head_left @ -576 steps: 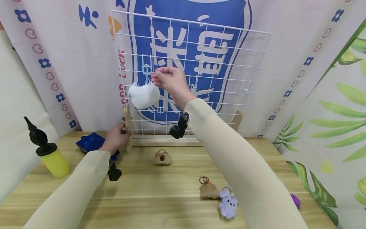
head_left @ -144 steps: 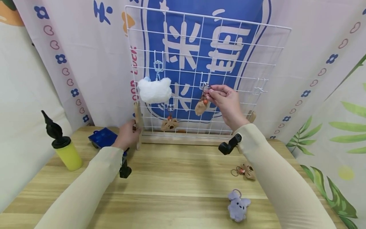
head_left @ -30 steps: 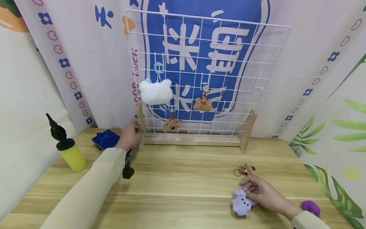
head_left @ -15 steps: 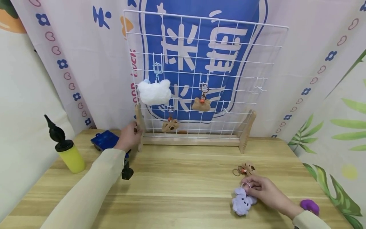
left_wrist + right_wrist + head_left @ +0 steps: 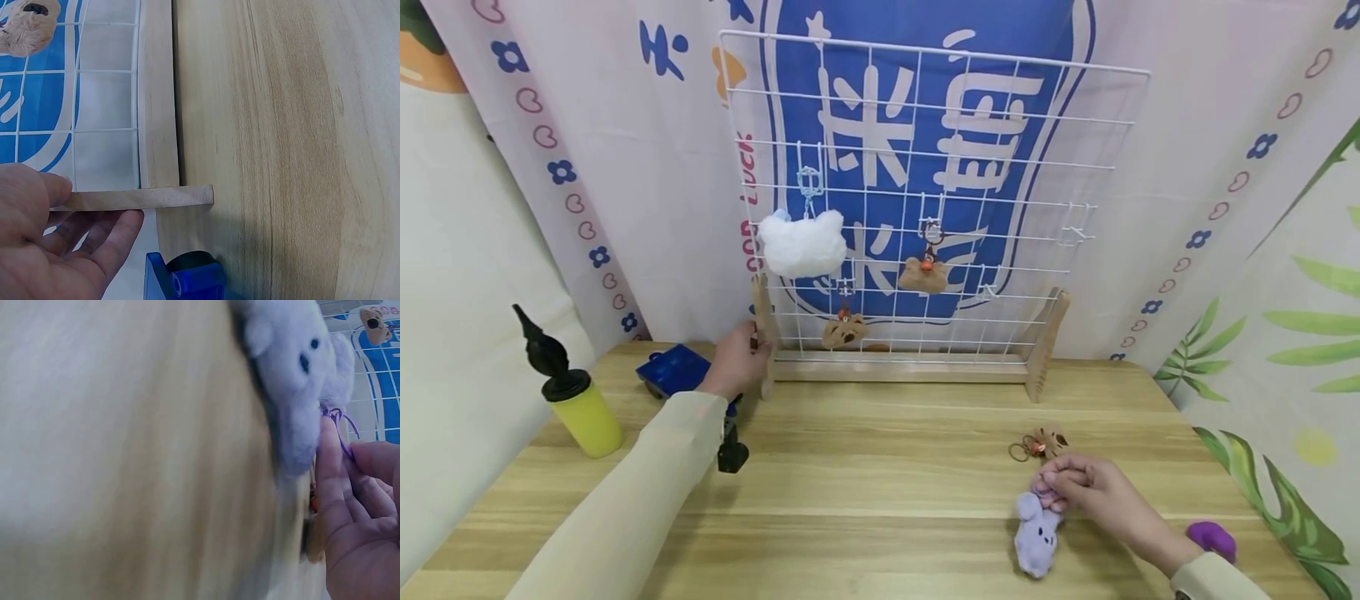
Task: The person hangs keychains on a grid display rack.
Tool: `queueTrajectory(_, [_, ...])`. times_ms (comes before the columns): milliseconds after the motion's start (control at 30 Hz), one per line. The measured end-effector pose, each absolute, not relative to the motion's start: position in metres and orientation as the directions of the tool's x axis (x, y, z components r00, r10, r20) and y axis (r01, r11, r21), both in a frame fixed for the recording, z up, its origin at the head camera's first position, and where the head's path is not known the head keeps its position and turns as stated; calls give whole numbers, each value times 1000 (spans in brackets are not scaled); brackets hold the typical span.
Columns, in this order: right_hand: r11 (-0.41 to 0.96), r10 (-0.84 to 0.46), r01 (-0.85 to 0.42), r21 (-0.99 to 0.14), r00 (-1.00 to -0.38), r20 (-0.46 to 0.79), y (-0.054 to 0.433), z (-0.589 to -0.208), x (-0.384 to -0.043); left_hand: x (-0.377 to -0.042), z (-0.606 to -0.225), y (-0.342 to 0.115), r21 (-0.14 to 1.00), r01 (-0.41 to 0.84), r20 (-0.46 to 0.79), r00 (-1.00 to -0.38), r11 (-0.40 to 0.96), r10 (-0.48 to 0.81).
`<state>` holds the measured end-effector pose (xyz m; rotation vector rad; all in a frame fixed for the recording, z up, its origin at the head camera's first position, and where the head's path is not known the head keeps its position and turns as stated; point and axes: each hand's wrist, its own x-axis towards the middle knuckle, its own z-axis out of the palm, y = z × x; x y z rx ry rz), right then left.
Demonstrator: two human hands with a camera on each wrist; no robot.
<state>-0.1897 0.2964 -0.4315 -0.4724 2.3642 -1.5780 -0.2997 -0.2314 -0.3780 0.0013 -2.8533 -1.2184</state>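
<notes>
My left hand (image 5: 735, 364) pinches the wooden left leg (image 5: 144, 197) of the stand under a white wire grid (image 5: 917, 52). At the front right, my right hand (image 5: 1101, 500) pinches a lavender plush keychain (image 5: 1035, 546) by its ring end; in the right wrist view a purple cord (image 5: 340, 422) shows at the fingertips. The plush dangles head down, close over the table. Just behind it lies a brown plush keychain (image 5: 1049, 442) with a ring and an orange bead. From grid hooks hang a white plush (image 5: 802, 244), a brown bear keychain (image 5: 923, 276) and a lower brown one (image 5: 844, 331).
Bare hooks sit at the grid's lower right (image 5: 987, 292) and right side (image 5: 1075, 234). A yellow pump (image 5: 585, 422) with a black nozzle stands at the left, near a blue plastic object (image 5: 676, 369). A purple object (image 5: 1212, 542) lies by my right wrist.
Since the earliest frame, two brown keychains have been hung below and right of the white plush. My right hand has come down to the lavender keychain and drawn it up by its ring; the left hand stays.
</notes>
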Motion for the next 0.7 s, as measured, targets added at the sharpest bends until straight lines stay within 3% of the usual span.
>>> queueTrajectory(333, [291,-314,-75,-954,-949,-21,276,-402,-204,-297,-378,-231,716,43,64,-998,697,-4])
queueTrajectory(700, [149,-313,-188,-971,-940,134,260,-367,-233,-297,-378,-230,720,44,68,-998,692,-7])
